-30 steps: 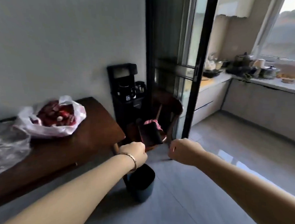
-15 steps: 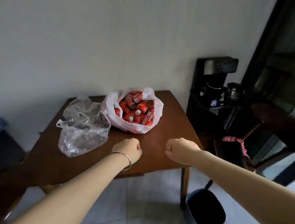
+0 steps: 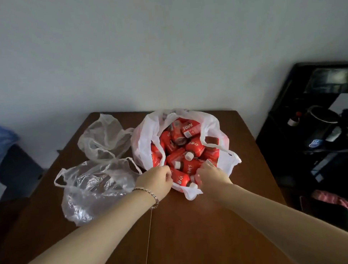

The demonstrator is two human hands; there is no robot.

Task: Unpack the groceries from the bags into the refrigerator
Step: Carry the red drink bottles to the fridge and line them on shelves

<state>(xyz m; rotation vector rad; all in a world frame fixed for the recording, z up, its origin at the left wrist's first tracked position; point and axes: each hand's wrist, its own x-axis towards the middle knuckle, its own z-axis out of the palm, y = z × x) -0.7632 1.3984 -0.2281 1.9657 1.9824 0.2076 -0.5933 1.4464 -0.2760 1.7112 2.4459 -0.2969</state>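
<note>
A white plastic bag [image 3: 145, 139] stands open on the brown wooden table [image 3: 193, 230], full of several red juice bottles [image 3: 191, 168] with white caps. My left hand [image 3: 155, 180], with a bracelet on the wrist, is at the bag's near left rim, its curled fingertips against a red bottle [image 3: 179, 177]. My right hand [image 3: 211, 176] reaches over the near right rim, fingers curled down among the bottles. Whether either hand grips a bottle is hidden. No refrigerator is in view.
Two crumpled clear plastic bags [image 3: 95, 185] lie on the table left of the white bag. A black appliance stand [image 3: 316, 125] with a kettle stands to the right. A dark chair with a pink cloth [image 3: 331, 202] is at the lower right.
My view has swung left from the kitchen doorway to the table and closer. Both hands, fists in the air before, have moved forward to the white bag's near rim.
</note>
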